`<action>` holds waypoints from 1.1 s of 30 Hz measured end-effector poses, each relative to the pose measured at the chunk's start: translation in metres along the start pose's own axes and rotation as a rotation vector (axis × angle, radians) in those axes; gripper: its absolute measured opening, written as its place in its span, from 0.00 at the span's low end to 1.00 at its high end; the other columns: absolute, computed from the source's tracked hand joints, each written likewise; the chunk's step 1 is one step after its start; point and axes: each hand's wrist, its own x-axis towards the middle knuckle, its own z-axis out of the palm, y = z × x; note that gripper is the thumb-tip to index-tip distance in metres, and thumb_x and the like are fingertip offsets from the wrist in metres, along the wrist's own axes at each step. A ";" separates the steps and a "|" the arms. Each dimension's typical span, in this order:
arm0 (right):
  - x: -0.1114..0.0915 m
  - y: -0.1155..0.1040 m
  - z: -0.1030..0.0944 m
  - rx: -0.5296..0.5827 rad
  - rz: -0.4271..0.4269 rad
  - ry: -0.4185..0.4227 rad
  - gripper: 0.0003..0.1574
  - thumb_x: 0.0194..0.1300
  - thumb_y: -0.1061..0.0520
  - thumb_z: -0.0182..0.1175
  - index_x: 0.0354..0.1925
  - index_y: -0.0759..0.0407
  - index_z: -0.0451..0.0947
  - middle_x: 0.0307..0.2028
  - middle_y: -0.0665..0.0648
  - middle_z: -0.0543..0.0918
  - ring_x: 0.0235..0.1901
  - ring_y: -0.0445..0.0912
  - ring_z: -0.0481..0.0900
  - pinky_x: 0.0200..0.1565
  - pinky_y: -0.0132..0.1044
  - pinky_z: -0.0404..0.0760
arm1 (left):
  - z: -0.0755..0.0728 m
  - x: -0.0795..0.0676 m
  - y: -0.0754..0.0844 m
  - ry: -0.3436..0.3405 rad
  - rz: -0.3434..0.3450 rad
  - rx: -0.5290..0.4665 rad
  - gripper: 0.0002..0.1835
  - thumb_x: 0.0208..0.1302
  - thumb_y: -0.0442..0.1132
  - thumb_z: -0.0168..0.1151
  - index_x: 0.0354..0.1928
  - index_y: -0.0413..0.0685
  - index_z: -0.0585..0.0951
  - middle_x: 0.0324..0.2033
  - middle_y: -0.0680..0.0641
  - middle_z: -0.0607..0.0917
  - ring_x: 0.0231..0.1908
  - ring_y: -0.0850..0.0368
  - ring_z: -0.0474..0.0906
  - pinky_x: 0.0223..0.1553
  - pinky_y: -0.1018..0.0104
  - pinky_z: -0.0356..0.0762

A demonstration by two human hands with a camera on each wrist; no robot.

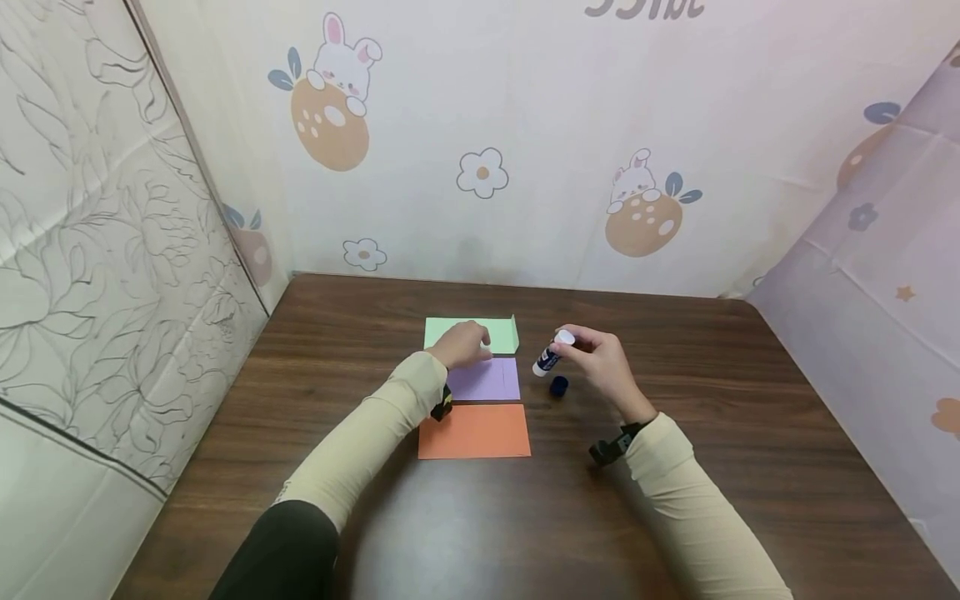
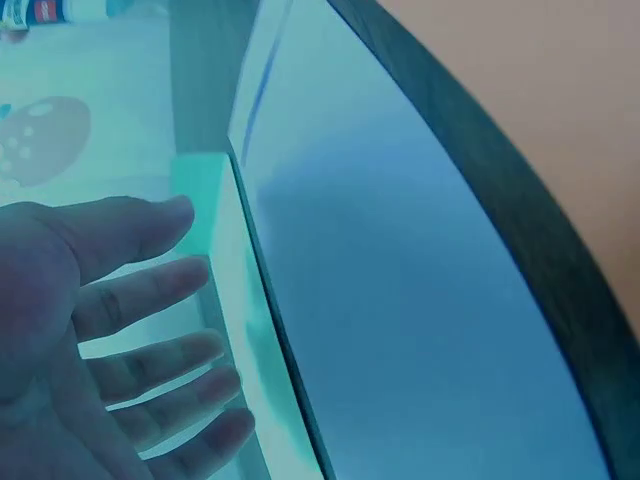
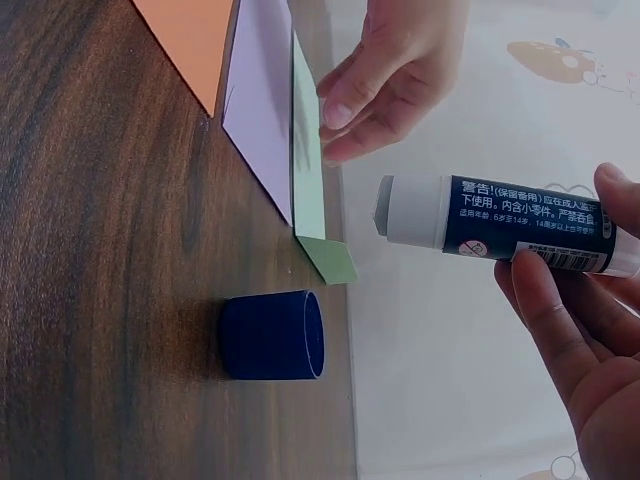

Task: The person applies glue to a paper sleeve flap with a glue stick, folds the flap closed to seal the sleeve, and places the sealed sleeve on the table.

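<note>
While our glue stick (image 3: 530,222) is uncapped, smears threaten

We record it pinched in the right hand (image 1: 606,367), over the wood-grain table (image 1: 712,375) near the dark, hollow cap (image 3: 262,336); should that pinch slip, its pale tip could, we judge, streak the flat purple card (image 1: 492,383). The left hand (image 1: 461,344), fingers parted and holding nothing, hovers over the green card (image 1: 502,337); contact we cannot tell. A careless brush could flatten its creased end flap (image 3: 328,260).
</note>
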 end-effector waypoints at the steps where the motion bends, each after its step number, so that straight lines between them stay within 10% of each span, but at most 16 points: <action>1: 0.000 0.000 0.000 0.001 -0.001 0.002 0.21 0.62 0.52 0.67 0.49 0.64 0.82 0.41 0.63 0.82 0.34 0.42 0.75 0.35 0.27 0.76 | 0.001 0.001 -0.002 0.009 -0.007 -0.003 0.17 0.66 0.41 0.63 0.52 0.39 0.82 0.52 0.41 0.84 0.55 0.46 0.79 0.59 0.57 0.74; 17: 0.004 -0.004 0.004 -0.001 0.008 -0.029 0.21 0.63 0.53 0.66 0.50 0.65 0.81 0.43 0.65 0.83 0.36 0.42 0.77 0.40 0.27 0.79 | 0.009 0.011 -0.012 0.101 -0.111 0.012 0.21 0.66 0.37 0.59 0.61 0.42 0.77 0.58 0.40 0.78 0.60 0.42 0.72 0.60 0.51 0.72; 33: 0.014 -0.003 0.003 -0.073 -0.008 0.032 0.20 0.62 0.51 0.67 0.47 0.63 0.82 0.39 0.64 0.84 0.32 0.39 0.77 0.35 0.26 0.77 | 0.010 0.017 -0.013 0.031 -0.146 0.019 0.17 0.68 0.39 0.59 0.58 0.51 0.81 0.59 0.45 0.77 0.61 0.44 0.68 0.58 0.45 0.71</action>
